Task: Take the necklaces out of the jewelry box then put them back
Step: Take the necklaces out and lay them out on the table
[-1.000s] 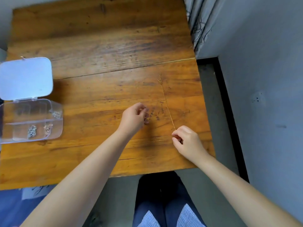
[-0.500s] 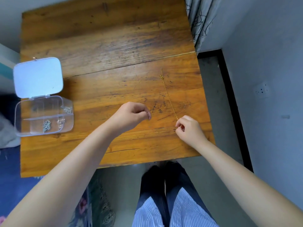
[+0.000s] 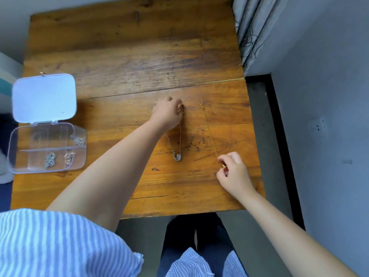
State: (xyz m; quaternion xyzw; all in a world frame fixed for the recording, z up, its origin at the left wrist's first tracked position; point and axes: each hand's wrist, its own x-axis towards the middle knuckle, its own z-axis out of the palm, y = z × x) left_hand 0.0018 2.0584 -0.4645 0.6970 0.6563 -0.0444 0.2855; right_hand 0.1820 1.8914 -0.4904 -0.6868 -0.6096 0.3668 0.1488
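A clear plastic jewelry box (image 3: 48, 148) stands open at the table's left edge, its lid (image 3: 44, 97) tipped back. Several small chains lie in its compartments. A silver necklace (image 3: 176, 144) with a round pendant lies stretched on the wood. My left hand (image 3: 166, 114) pinches its far end. To the right a thin gold necklace (image 3: 208, 128) lies in a straight line. My right hand (image 3: 233, 172) pinches its near end, where a small red pendant shows.
The wooden table (image 3: 129, 62) ends close to my right hand on the right side and in front. A grey curtain (image 3: 251, 27) hangs at the back right. A wall socket (image 3: 318, 127) sits on the right wall.
My left hand has moved away from me, drawing the silver necklace out straight on the table. My right hand stays on the gold necklace's near end.
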